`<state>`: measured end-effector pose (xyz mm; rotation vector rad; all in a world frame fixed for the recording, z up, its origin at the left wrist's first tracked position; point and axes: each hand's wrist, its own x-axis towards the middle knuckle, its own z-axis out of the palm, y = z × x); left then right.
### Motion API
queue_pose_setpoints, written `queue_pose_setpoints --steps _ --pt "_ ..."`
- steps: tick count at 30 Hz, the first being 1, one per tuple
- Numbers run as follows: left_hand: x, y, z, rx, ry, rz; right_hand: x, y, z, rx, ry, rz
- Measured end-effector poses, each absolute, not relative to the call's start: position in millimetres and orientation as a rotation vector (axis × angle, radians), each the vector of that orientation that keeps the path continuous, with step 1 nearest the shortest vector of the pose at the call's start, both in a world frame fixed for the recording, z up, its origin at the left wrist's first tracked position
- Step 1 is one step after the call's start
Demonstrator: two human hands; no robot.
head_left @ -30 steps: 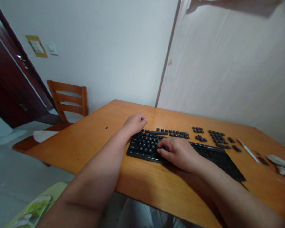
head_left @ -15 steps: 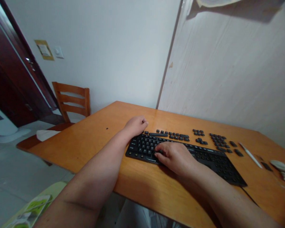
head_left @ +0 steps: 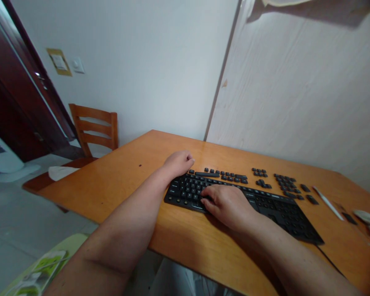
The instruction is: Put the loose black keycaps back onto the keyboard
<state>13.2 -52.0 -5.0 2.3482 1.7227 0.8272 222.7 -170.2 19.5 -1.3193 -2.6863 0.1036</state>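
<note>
Right hand [head_left: 227, 204] shifted slightly left over keyboard [head_left: 188, 191], half-closed, left hand [head_left: 179, 163] curled, grips hidden

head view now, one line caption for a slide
Right hand at a black keyboard, left hand curled by its far left corner, loose keycaps beyond.

Both arms are bared: the left arm [head_left: 135, 218], broad at the forearm, is tapered toward the left hand [head_left: 179, 163] and marked by a thin crease [head_left: 103, 266] at the elbow; the right arm [head_left: 280, 240] is cropped at the lower edge of view. The right hand [head_left: 230, 204] is ungloved. Pale, greyish clothing [head_left: 172, 280] is worn below the waist, its cut obscured by shadow.
</note>
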Motion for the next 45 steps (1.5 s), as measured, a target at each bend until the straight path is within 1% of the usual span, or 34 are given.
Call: queue_pose_setpoints --steps 18,33,39,45 --pt "16.3 -55.2 -3.7 2.389 1.713 0.789 222.1 -169.3 18.5 -1.368 -2.677 0.055" --pt "18.6 -57.1 -4.6 2.379 1.678 0.801 223.2 -168.9 17.8 -1.356 -2.667 0.105" --pt "19.6 -58.2 -3.6 2.377 1.691 0.787 224.7 -167.1 16.6 -1.349 -2.649 0.213" --pt "19.7 -58.1 -3.0 2.393 1.678 0.794 224.9 -167.1 17.9 -1.365 -2.627 0.227"
